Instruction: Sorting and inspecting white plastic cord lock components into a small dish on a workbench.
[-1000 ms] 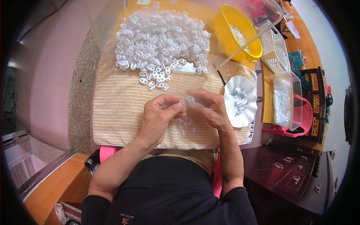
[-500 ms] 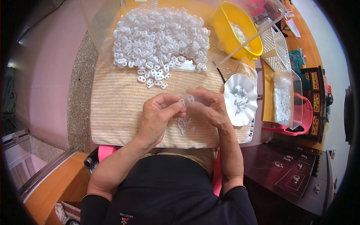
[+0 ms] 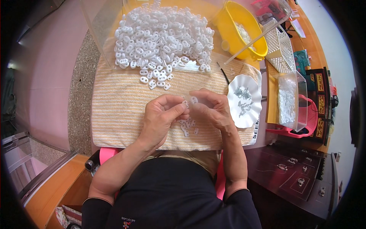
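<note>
Between thumb and forefinger, my left hand (image 3: 164,114) pinches a small white plastic part with a hole (image 3: 185,103). Close by on its right, my right hand (image 3: 213,108) grips a white oval two-hole plastic piece (image 3: 194,100) at the fingertips. The two parts are held near each other above the striped towel (image 3: 122,110); a small gap seems to lie between them. Beneath my hands, several small white plastic parts (image 3: 187,126) are scattered on the towel, partly hidden by my fingers. Beyond them spreads a large heap of white two-hole plastic pieces (image 3: 164,38).
Right of my hands sits a white scalloped plate (image 3: 249,118) with small dark grey bits. A thin black stick (image 3: 225,76) lies beside it. Farther right are a yellow basin (image 3: 221,23), a white perforated basket (image 3: 280,51) and a clear bin (image 3: 302,95) of white parts.
</note>
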